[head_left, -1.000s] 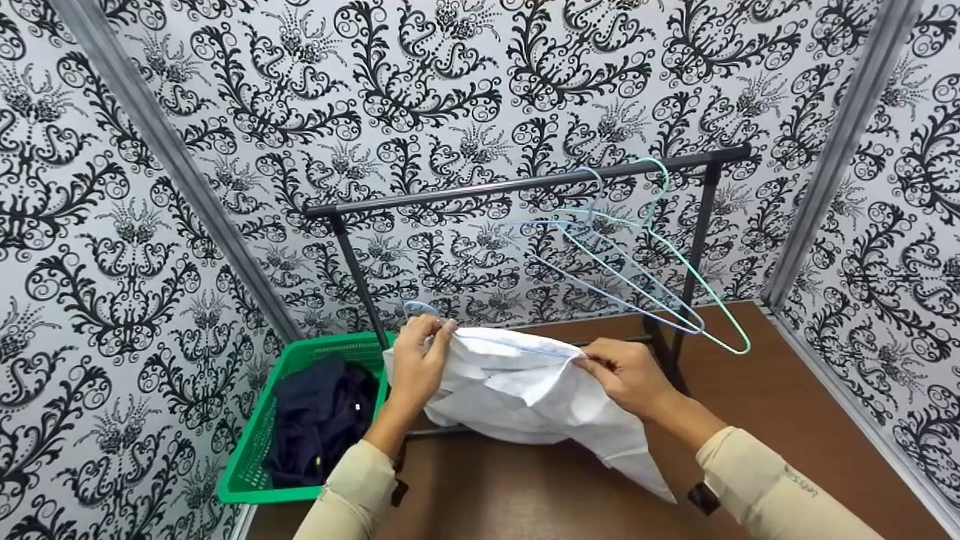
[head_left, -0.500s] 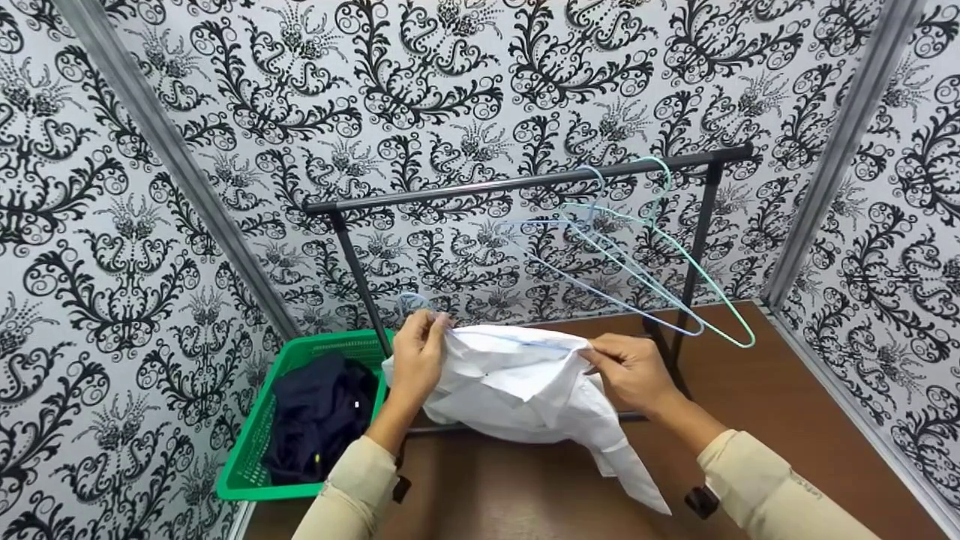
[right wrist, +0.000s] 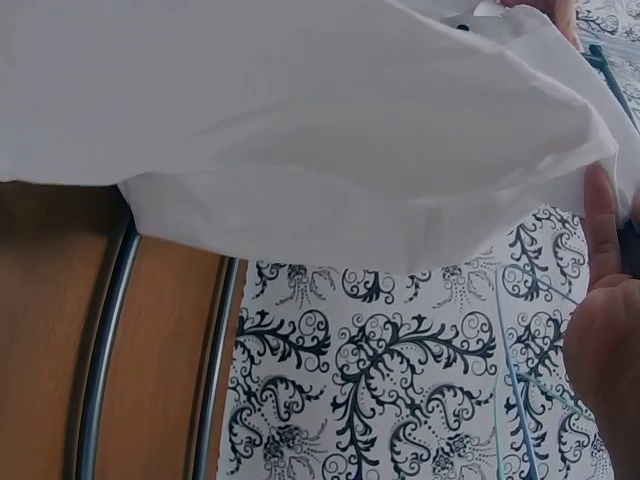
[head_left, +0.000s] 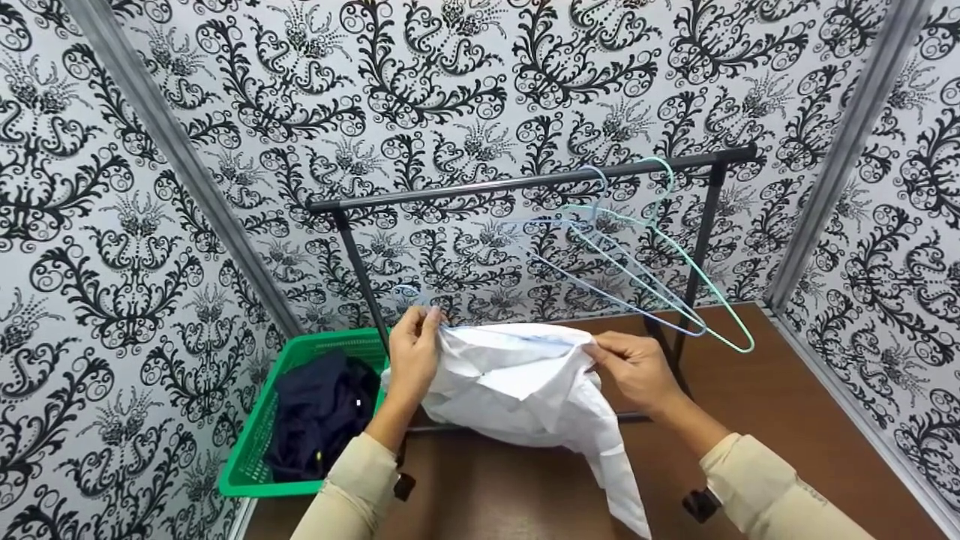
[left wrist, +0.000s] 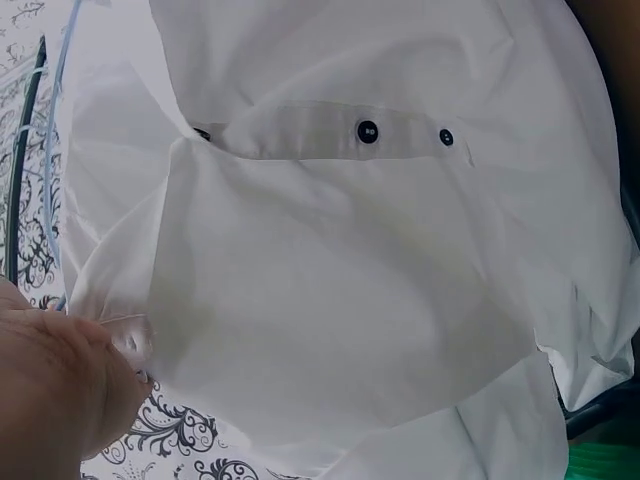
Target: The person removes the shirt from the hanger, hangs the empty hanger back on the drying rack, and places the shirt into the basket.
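Observation:
A white shirt (head_left: 517, 390) with dark buttons hangs between my two hands, over the table. A blue hanger (head_left: 536, 340) runs along its upper edge, and the hanger's hook pokes up past my left hand (head_left: 415, 352). That hand pinches the shirt's left upper edge, thumb uppermost; in the left wrist view the button strip lies across the cloth. My right hand (head_left: 636, 369) pinches the right upper corner between thumb and fingers. Below it a sleeve dangles toward the table. Parts of the hanger inside the cloth are hidden.
Behind the shirt stands a dark metal clothes rack (head_left: 465, 189), its rail carrying a blue hanger (head_left: 600, 294) and a green hanger (head_left: 739, 330) at the right. A green basket (head_left: 259, 491) with dark navy clothing (head_left: 319, 420) sits left. Patterned walls enclose the brown table (head_left: 750, 420).
My hands have drawn slightly apart, the left one shifting left and up, the right one a little right. The dangling sleeve has swung left and hangs lower.

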Demonstrator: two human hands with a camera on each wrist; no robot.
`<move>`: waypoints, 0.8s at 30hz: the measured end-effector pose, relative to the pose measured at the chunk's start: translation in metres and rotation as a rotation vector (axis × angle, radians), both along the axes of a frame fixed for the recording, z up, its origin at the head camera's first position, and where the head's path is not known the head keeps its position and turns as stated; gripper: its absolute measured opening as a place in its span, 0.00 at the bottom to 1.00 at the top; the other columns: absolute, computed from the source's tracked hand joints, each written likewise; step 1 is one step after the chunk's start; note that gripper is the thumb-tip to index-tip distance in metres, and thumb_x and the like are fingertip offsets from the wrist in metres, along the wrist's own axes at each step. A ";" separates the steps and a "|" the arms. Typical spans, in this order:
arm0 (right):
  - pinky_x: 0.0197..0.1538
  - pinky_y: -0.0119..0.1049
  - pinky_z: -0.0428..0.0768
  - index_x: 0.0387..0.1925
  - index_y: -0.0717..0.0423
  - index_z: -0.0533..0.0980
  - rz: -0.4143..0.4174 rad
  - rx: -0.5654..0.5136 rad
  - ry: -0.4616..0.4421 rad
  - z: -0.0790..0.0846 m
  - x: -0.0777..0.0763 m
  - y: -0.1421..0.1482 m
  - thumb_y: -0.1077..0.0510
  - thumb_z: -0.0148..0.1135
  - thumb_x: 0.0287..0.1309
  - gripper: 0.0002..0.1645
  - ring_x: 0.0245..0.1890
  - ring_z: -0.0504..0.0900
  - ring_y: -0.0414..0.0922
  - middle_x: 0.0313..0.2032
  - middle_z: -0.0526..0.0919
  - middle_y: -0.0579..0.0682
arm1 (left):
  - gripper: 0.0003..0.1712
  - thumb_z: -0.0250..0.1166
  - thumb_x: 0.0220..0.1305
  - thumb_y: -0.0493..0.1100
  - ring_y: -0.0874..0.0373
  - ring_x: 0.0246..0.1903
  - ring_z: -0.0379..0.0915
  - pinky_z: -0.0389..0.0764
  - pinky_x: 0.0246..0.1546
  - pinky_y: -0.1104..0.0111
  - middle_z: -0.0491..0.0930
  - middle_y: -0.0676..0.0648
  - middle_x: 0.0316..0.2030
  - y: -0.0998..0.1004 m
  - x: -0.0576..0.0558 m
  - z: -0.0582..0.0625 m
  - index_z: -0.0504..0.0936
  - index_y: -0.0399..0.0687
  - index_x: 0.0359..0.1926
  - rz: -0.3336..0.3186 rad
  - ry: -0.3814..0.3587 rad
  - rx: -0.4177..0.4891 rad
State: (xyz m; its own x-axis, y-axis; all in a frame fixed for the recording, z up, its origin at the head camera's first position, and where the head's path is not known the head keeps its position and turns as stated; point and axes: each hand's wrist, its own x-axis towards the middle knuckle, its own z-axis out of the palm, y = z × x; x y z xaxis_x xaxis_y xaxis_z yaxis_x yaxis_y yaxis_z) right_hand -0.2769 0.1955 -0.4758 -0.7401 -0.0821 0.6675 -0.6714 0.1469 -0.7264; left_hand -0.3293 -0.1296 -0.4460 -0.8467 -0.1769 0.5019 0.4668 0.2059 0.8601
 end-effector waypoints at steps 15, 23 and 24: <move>0.42 0.26 0.86 0.41 0.79 0.85 -0.001 -0.295 -0.196 0.002 -0.004 -0.009 0.74 0.65 0.67 0.08 0.36 0.88 0.32 0.34 0.93 0.41 | 0.17 0.59 0.80 0.36 0.59 0.31 0.83 0.76 0.32 0.76 0.88 0.42 0.29 0.013 -0.006 -0.007 0.76 0.23 0.35 -0.062 -0.106 0.300; 0.44 0.26 0.86 0.44 0.76 0.86 -0.013 -0.425 -0.284 0.002 -0.004 -0.016 0.71 0.63 0.70 0.10 0.36 0.88 0.32 0.33 0.93 0.39 | 0.17 0.58 0.80 0.36 0.59 0.31 0.86 0.81 0.32 0.75 0.87 0.47 0.27 0.017 -0.007 -0.013 0.76 0.24 0.34 -0.094 -0.138 0.438; 0.44 0.26 0.86 0.44 0.73 0.87 -0.007 -0.445 -0.296 0.003 -0.004 -0.017 0.71 0.63 0.70 0.10 0.36 0.88 0.32 0.33 0.93 0.39 | 0.17 0.58 0.80 0.35 0.59 0.31 0.87 0.82 0.33 0.74 0.86 0.47 0.27 0.018 -0.008 -0.014 0.76 0.26 0.32 -0.097 -0.145 0.463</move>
